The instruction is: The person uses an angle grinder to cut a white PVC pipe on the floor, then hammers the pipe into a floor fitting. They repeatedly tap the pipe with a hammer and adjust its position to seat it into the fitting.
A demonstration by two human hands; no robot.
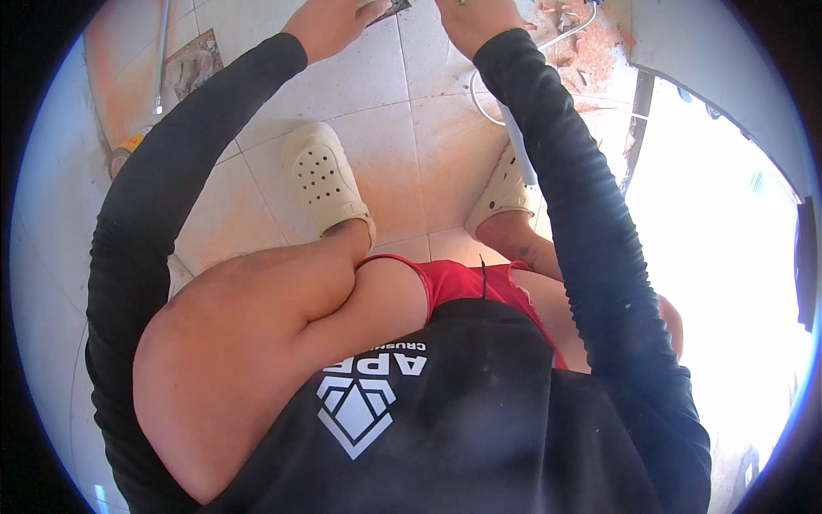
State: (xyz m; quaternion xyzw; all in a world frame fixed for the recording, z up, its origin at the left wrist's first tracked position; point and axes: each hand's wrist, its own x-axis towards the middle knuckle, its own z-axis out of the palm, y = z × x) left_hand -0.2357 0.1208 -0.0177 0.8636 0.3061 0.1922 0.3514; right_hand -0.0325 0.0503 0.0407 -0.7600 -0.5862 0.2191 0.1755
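Both my arms, in black sleeves, reach forward to the top edge of the head view. My left hand (330, 27) is low over the tiled floor (360, 81), its thumb or a finger pointing right beside a small dark patch (392, 8) in the tiles. The rest of its fingers lie beyond the picture's edge. Across from it, my right hand (481, 24) shows only its back and wrist; its fingers are cut off. What either hand holds, if anything, cannot be seen. A white cable (476, 96) loops on the floor by my right wrist.
Broken reddish rubble (586, 56) lies at the upper right. A rough-edged broken patch (193, 64) shows in the tiles at the left, near a thin metal pipe (163, 60). Behind my left sleeve is a yellow object (130, 146). My cream clogs (321, 176) stand on dusty tiles.
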